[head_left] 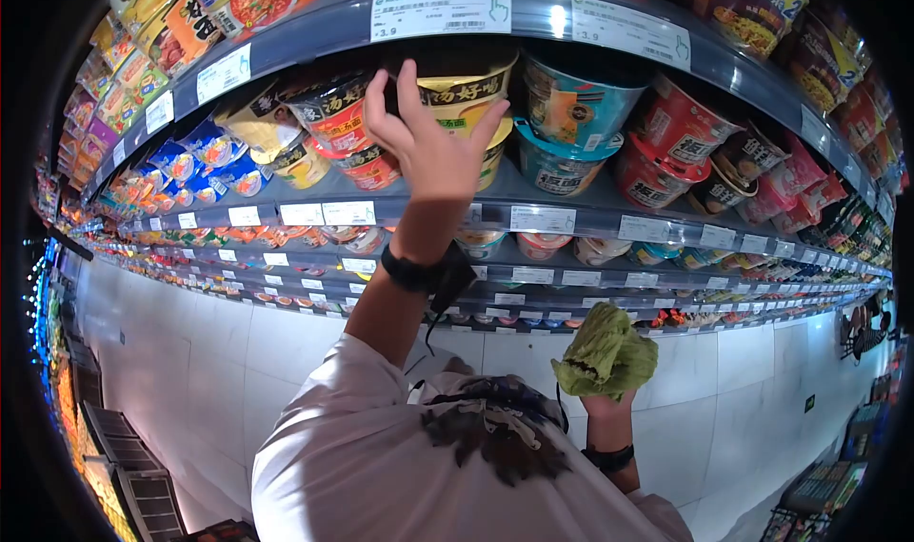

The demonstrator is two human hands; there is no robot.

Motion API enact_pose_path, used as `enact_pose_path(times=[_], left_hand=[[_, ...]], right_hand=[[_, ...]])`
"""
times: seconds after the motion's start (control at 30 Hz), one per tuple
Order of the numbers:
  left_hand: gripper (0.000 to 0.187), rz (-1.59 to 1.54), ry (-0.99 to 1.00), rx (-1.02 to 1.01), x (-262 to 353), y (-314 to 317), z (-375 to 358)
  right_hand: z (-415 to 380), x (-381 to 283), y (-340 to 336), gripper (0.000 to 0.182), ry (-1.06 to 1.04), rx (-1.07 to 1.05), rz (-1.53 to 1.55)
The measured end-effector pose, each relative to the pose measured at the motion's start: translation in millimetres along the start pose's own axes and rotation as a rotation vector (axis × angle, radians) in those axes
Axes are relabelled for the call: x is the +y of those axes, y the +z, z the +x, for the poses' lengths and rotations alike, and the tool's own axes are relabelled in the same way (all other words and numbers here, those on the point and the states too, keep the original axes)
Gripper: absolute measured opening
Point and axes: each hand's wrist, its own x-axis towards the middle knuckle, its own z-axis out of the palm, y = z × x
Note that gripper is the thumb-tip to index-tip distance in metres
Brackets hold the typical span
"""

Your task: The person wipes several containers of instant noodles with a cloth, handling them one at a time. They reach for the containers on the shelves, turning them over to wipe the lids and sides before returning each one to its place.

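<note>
My left hand (pixel 433 142) is raised to the shelf with its fingers spread, in front of a stack of yellow noodle tubs (pixel 466 90). Whether the fingertips touch the upper tub cannot be made out. Red and black tubs (pixel 333 123) stand just left of the hand, and blue tubs (pixel 576 109) stand to its right. Low on the right, my right hand (pixel 609 407) holds a crumpled green leafy bundle (pixel 605 353), which hides most of its fingers. Each wrist has a black band.
Shelf edges with price labels (pixel 441 13) curve above and below the tubs. Red tubs (pixel 681 128) stand farther right, blue packages (pixel 205 156) farther left. Pale floor tiles (pixel 724 390) lie below. A dark rack (pixel 124 447) stands at the lower left.
</note>
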Motion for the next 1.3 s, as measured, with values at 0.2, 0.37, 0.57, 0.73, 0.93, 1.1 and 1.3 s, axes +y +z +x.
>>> enact_pose_path(times=[0.2,0.37,0.57,0.73,0.93,1.1,1.3], left_hand=[[0.045,0.05,0.579,-0.209,54.5,-8.7,27.4],[0.041,0.033,0.638,-0.362,52.8,6.5,40.1],[0.03,-0.079,0.593,-0.405,55.1,-5.0,43.3],[0.026,-0.075,0.74,-0.304,55.7,-20.4,34.4],[0.022,-0.069,0.809,-0.172,59.3,-51.5,12.6],[0.026,-0.107,0.828,-0.203,62.0,-109.2,-30.0],[0.017,-0.484,0.795,-0.61,66.7,-151.5,-97.3]], right_hand=[[-4.5,-3.1,9.6,0.051,-0.049,-0.047,-0.167],[-3.6,0.1,-35.9,0.059,0.007,-0.204,-0.06],[-16.2,4.8,-57.6,0.053,-0.139,-0.097,-0.292],[-14.9,5.6,-40.7,0.051,-0.151,-0.149,-0.327],[2.7,5.0,-18.0,0.051,0.1,-0.133,0.186],[13.3,0.7,12.6,0.054,0.137,-0.159,0.153],[11.0,3.5,54.6,0.059,0.261,-0.245,0.463]])
